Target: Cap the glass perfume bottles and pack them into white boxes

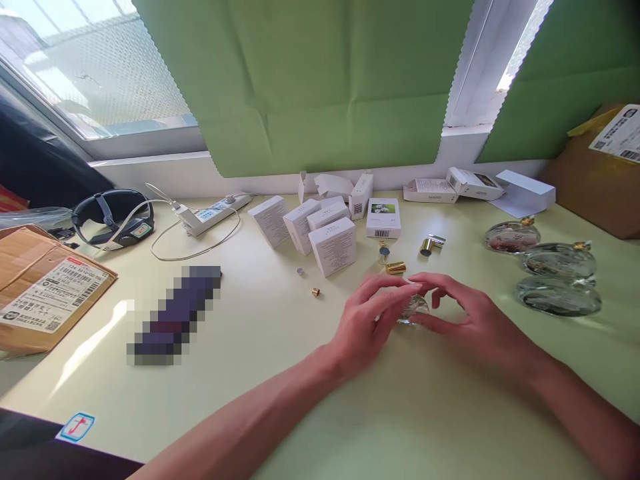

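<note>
Both hands meet over a small clear glass bottle (pixel 414 308) lying on the pale green table (pixel 280 373). My left hand (pixel 367 320) curls its fingers onto the bottle's left side. My right hand (pixel 470 313) pinches the bottle from the right, with thumb below and fingers above. Just behind the hands lie gold caps (pixel 395 268) and a silver-gold cap (pixel 429 245). A tiny gold ring (pixel 315 292) sits to the left.
Several white boxes (pixel 333 245) stand behind the hands. Three round glass bottles (pixel 557 267) lie at the right. A cardboard parcel (pixel 43 290) is at the left, a power strip (pixel 213 213) and a headset (pixel 113 215) behind it, and a blurred dark object (pixel 175 313).
</note>
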